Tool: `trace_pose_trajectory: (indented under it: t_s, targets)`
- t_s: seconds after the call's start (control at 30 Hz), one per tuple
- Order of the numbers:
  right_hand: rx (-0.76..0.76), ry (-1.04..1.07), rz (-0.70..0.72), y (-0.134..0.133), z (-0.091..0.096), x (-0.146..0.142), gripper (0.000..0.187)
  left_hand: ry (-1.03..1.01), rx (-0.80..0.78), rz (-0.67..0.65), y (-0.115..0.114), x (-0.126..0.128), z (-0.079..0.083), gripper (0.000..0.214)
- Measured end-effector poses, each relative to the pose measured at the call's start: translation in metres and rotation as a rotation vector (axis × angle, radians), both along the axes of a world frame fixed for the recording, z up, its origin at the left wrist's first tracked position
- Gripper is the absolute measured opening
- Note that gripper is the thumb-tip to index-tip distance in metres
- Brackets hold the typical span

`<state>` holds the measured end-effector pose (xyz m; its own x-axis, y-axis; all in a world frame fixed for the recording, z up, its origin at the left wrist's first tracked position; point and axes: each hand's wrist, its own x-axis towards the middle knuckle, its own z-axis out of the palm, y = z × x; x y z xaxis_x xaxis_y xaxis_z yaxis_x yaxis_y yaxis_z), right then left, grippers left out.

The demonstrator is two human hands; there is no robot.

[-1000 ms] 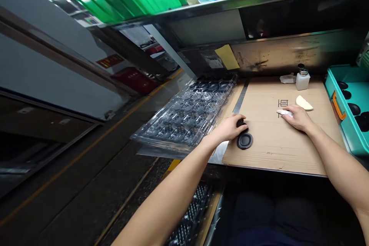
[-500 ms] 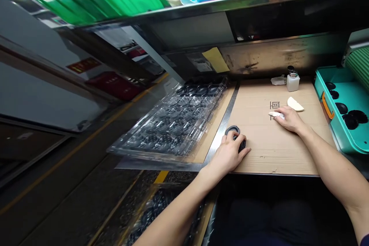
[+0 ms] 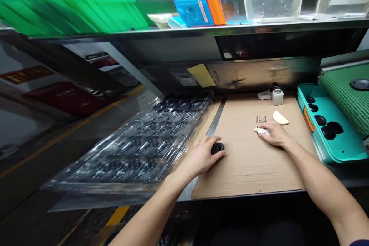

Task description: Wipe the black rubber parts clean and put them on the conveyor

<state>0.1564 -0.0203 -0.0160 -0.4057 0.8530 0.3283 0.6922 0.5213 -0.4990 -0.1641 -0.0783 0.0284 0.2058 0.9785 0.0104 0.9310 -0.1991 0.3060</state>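
Observation:
My left hand point(image 3: 203, 155) rests on the cardboard sheet point(image 3: 248, 161) with its fingers curled over black round rubber parts point(image 3: 217, 148), beside the clear plastic tray point(image 3: 138, 150). My right hand point(image 3: 273, 133) lies further right on the cardboard, fingers closed on a small white cloth point(image 3: 261, 131). A pale wedge-shaped piece point(image 3: 280, 118) lies just beyond that hand.
A white dispenser bottle point(image 3: 277, 95) stands at the back. A teal bin point(image 3: 328, 130) with several black round parts sits at the right, next to a green conveyor belt point(image 3: 346, 96). Green bins point(image 3: 75, 13) and a blue box point(image 3: 193, 10) are on the shelf above.
My left hand gathered the black parts under its fingers, drew back toward me, then moved forward again. The view swung rightward and up. My right hand stayed on the white cloth.

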Motion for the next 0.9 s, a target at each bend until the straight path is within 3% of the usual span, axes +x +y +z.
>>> trace_pose_trajectory:
  t_s: [0.1,0.17,0.3,0.33,0.4,0.47,0.57,0.7,0.9]
  targets:
    - [-0.008,0.011,0.042,-0.004,0.005,-0.002,0.032,0.034,-0.059,0.015,0.013,-0.003,-0.013,0.058]
    - [0.019,0.014,-0.021,-0.004,0.008,-0.001,0.029,0.035,-0.042,0.017,0.017,-0.004,-0.019,0.057]
    - [0.117,-0.088,-0.504,-0.001,0.013,0.009,0.029,0.032,-0.101,-0.024,0.023,-0.007,-0.017,0.054]
    - [0.103,-0.139,-0.587,0.000,0.013,0.012,0.032,0.023,-0.120,-0.040,0.025,-0.007,-0.013,0.052]
    - [0.030,-0.243,-0.614,0.002,0.011,0.019,0.035,-0.053,-0.124,-0.064,0.028,-0.002,-0.003,0.049]
    - [-0.021,-0.303,-0.556,0.004,0.008,0.024,0.031,-0.259,-0.161,-0.063,0.029,0.008,0.008,0.053]
    - [-0.012,-0.299,-0.533,0.007,0.004,0.026,0.028,-0.823,-0.405,-0.024,0.026,0.033,0.018,0.066]
    - [-0.002,-0.249,-0.530,0.009,0.001,0.028,0.031,-1.528,-0.698,-0.011,0.027,0.075,0.016,0.059]
    - [0.035,-0.231,-0.516,0.011,0.001,0.030,0.033,-1.859,-1.002,-0.112,0.040,0.117,0.003,0.054]
